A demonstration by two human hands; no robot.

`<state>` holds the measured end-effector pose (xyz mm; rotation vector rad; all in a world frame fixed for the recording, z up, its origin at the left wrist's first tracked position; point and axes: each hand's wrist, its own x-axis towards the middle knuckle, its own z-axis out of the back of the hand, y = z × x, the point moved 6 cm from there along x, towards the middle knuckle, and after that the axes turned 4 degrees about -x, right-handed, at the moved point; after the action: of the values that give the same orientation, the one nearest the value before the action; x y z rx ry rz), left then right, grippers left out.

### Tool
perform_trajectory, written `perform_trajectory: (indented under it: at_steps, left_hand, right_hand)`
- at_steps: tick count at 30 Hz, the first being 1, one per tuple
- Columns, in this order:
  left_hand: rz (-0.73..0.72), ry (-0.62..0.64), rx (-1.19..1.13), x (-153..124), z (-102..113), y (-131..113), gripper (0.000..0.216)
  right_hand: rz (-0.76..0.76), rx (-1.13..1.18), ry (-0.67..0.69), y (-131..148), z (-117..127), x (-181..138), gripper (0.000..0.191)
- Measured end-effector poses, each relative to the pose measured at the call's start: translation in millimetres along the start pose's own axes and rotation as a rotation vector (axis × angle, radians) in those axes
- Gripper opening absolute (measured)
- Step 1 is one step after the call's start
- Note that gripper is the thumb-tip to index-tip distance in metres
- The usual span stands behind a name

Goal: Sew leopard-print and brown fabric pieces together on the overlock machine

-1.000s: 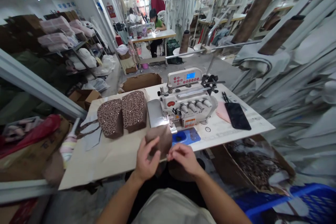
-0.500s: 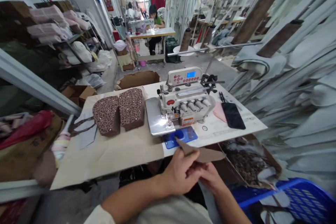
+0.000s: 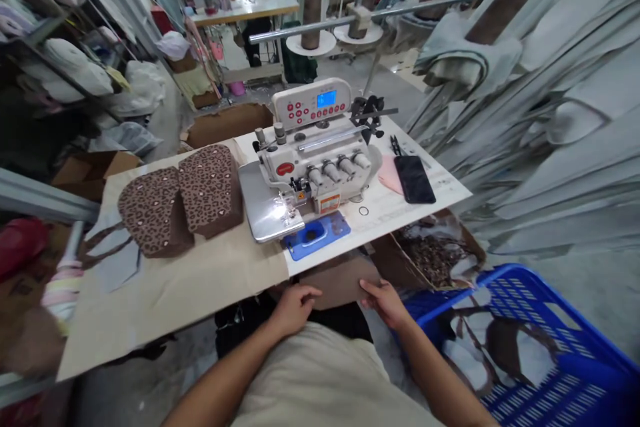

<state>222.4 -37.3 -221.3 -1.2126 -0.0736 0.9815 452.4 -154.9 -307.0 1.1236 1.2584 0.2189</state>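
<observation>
Two leopard-print piles (image 3: 209, 180) beside the sewing machine (image 3: 313, 163), brown cloth (image 3: 341, 282) in left fingers (image 3: 305, 291) and right fingers (image 3: 370, 287)

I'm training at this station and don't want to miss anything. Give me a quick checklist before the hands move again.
1. Right-hand grip secure: ok, thumb and fingers pinch the right end of the brown fabric piece.
2. Left-hand grip secure: cannot tell; it is at the piece's left end, firmness unclear.
3. Both hands clear of the sewing machine: ok, they are in front of the table.
4. Machine powered: ok, its display is lit.
5. Needle threaded: cannot tell, too small.
6. Phone off the machine: ok, it lies to the right.
</observation>
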Motion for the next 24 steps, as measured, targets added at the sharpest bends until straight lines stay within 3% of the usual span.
perform_trajectory:
  at_steps: [5,10,14,17,19,21,22,24]
  left_hand:
    - [0.097,-0.063,0.017,15,-4,38,0.038]
    - [0.134,-0.053,0.081,12,-8,51,0.046]
    - [0.145,0.043,0.138,-1,-5,46,0.047]
    - [0.049,0.183,0.149,-24,10,20,0.038]
    - [-0.057,0.285,0.106,-44,32,-4,0.040]
    - [-0.160,0.247,0.060,-61,74,-27,0.038]
    - [-0.204,0.142,0.066,-68,104,-36,0.034]
    - [-0.252,-0.231,0.177,-81,176,-45,0.024]
  right_hand:
    - [-0.016,-0.188,-0.053,-31,3,11,0.049]
    - [0.158,-0.406,-0.172,-20,5,6,0.052]
    - [0.411,-0.600,-0.130,7,-31,3,0.044]
    - [0.664,-0.922,-0.054,19,-64,0,0.044]
    - [0.757,-1.069,-0.035,18,-75,2,0.045]
    - [0.840,-1.113,0.010,14,-79,3,0.048]
    - [0.887,-1.106,0.001,14,-78,3,0.050]
    - [0.973,-1.072,0.017,12,-79,1,0.053]
